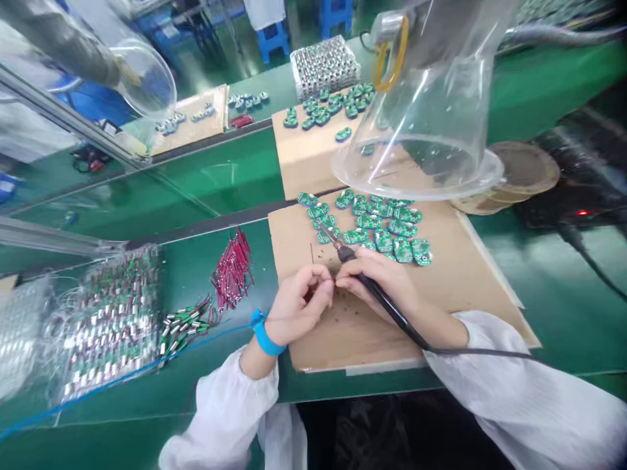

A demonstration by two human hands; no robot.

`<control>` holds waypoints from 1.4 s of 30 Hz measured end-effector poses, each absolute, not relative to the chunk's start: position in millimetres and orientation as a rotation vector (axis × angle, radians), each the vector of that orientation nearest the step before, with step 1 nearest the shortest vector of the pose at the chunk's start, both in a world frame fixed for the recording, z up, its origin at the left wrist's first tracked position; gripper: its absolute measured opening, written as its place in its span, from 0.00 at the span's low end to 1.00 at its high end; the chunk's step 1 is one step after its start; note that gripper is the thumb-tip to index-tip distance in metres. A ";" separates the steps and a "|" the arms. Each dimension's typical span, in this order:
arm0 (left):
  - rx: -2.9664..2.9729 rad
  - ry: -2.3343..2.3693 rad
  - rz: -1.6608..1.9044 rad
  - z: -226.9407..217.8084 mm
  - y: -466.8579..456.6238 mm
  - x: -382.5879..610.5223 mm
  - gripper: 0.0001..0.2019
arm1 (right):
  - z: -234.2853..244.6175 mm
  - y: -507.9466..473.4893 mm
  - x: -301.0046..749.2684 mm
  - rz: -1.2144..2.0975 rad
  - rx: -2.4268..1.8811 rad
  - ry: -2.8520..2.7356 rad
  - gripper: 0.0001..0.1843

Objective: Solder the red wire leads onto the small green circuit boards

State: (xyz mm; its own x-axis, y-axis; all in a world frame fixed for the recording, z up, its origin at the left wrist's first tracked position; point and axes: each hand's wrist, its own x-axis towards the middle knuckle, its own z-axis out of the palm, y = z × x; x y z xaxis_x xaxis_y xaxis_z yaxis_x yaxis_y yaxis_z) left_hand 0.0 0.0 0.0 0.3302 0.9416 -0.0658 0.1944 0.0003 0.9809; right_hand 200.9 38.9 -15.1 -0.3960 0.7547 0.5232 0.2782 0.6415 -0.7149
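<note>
Bare cardboard (pixel 470 277) stretches right of the hands and toward the table's (pixel 196 235) near edge; green circuit boards (pixel 402 250) crowd its far part. At left, a clear tray (pixel 158 307) holds rows of wired metal parts (pixel 105 326). The right hand (pixel 379 279) grips a soldering iron (pixel 386 303), tip among the leftmost boards. The left hand's (pixel 304 299) fingers pinch a thin wire (pixel 312 253), fingertips close beside the right hand's.
</note>
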 end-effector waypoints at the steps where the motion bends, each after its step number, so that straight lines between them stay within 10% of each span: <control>1: 1.485 1.103 0.831 -0.2 0.5 -0.7 0.08 | -15.4 39.0 201.3 0.667 -0.806 -1.971 0.03; 31: 1.697 1.246 0.788 1.8 5.2 -10.3 0.07 | -7.8 35.7 205.2 0.657 -0.821 -2.038 0.02; 42: 1.987 1.409 0.677 1.3 20.0 -20.5 0.03 | -12.7 16.9 247.5 1.079 -0.980 -1.510 0.20</control>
